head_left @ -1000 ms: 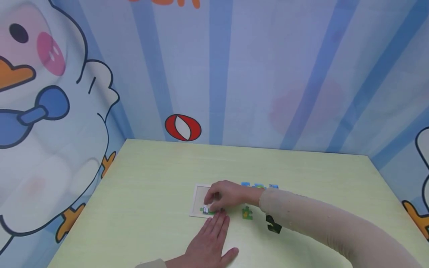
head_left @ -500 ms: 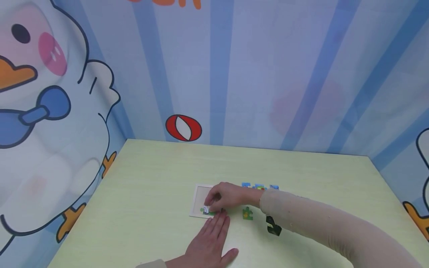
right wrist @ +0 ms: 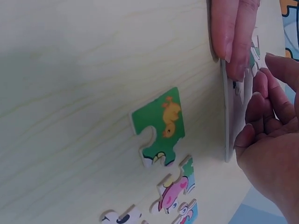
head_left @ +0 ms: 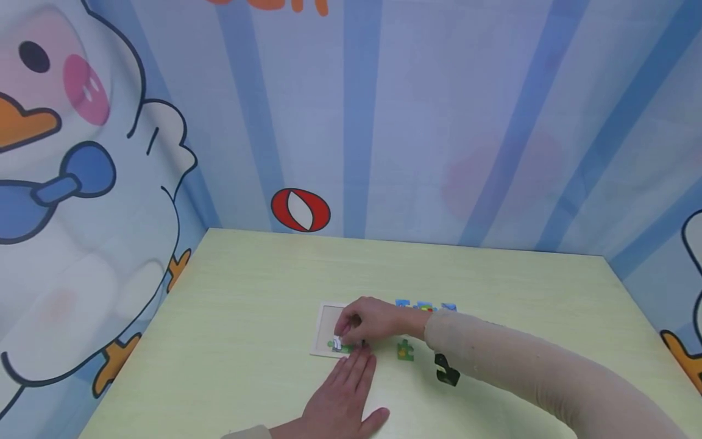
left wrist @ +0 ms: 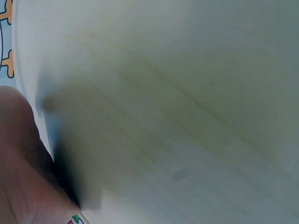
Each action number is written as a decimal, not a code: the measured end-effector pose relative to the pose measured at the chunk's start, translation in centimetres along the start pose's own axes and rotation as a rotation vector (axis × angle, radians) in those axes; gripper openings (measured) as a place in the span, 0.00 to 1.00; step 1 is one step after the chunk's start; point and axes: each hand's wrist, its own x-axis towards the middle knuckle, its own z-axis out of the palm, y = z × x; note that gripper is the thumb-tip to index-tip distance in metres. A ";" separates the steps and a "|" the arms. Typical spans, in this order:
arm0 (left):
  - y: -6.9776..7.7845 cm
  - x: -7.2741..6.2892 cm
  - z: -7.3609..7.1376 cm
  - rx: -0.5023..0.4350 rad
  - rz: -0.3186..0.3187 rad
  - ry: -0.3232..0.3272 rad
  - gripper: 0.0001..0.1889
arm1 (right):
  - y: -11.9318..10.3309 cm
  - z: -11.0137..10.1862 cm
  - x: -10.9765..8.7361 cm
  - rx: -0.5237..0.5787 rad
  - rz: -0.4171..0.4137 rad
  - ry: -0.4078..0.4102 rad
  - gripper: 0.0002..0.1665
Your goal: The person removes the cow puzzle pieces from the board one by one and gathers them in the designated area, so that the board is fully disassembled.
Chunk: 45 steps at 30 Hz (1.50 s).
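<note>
A shallow light puzzle tray [head_left: 325,320] lies on the table with a few jigsaw pieces along its near side. My right hand [head_left: 368,320] reaches over it from the right, thumb and fingertips curled in, pinching a white-and-green puzzle piece [head_left: 337,343]. My left hand [head_left: 340,396] lies flat with straight fingers, fingertips on the tray's near rim. In the right wrist view, the left fingers [right wrist: 231,32] press that edge beside the curled right hand [right wrist: 271,126]. Much of the tray is hidden under the right hand. Only part of the left hand [left wrist: 23,163] shows in the left wrist view.
Right of the tray lies a loose green puzzle piece [head_left: 405,350] with a yellow duck. Several blue-topped pieces [head_left: 425,306] sit farther back, partly behind the right forearm. A black item [head_left: 446,370] shows below the right sleeve. A printed cloth backdrop [head_left: 411,122] rises behind the table.
Both hands stay almost in place. The white-and-green piece at the right fingertips shifts only very slightly.
</note>
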 end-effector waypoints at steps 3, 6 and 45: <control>-0.1 0.0 0.0 -0.028 -0.002 -0.019 0.43 | -0.1 -0.1 0.0 0.018 -0.009 0.006 0.04; -0.1 0.0 0.0 -0.073 -0.005 -0.040 0.44 | -0.2 -0.1 0.0 0.023 -0.007 0.005 0.03; -0.1 0.1 0.2 0.017 0.011 -0.020 0.44 | -0.7 -2.5 -1.3 0.044 -0.040 0.079 0.03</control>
